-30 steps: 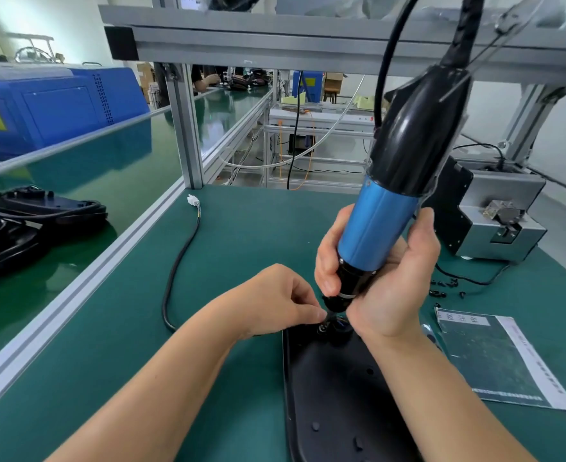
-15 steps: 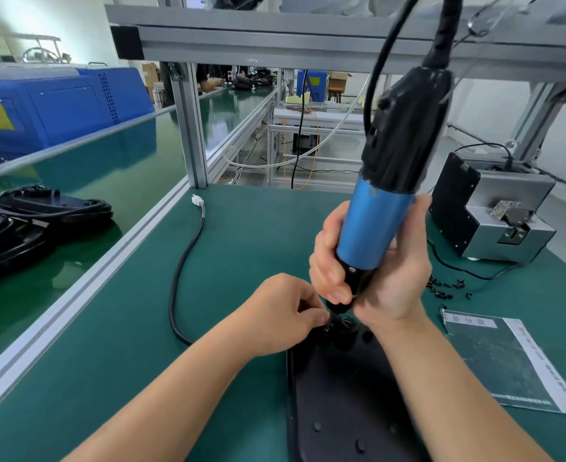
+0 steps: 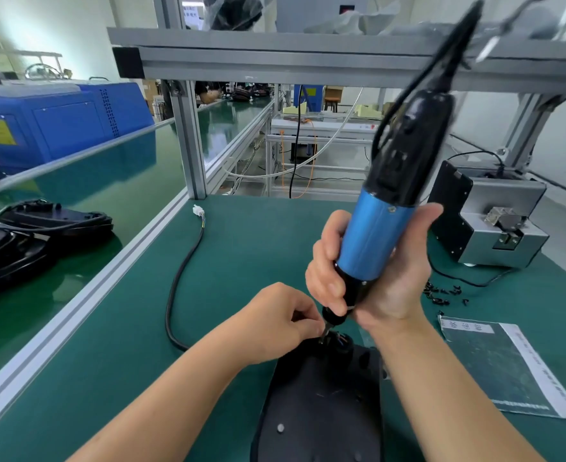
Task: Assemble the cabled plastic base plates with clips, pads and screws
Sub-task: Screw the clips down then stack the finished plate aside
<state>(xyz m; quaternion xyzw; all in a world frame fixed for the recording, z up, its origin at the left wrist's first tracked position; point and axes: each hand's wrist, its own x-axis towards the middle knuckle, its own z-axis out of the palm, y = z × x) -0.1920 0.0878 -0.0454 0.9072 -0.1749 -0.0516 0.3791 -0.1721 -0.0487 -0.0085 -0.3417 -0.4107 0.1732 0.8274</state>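
- The right hand (image 3: 371, 271), at centre right of the frame, is wrapped around the blue and black electric screwdriver (image 3: 388, 208), which leans to the upper right with its tip down at the far end of the black base plate (image 3: 321, 405).
- The left hand (image 3: 275, 320), lower centre, has its fingers curled and pinched together right at the tip of the driver; what they pinch is too small to tell.
- The base plate lies flat on the green worktop (image 3: 248, 248) at the bottom centre.
- Its black cable (image 3: 178, 288) curves away to the upper left and ends in a white connector (image 3: 198, 211).
- Loose black screws (image 3: 441, 293) lie to the right, near a grey screw feeder (image 3: 495, 221).
- More black plates (image 3: 55, 220) sit at the left.
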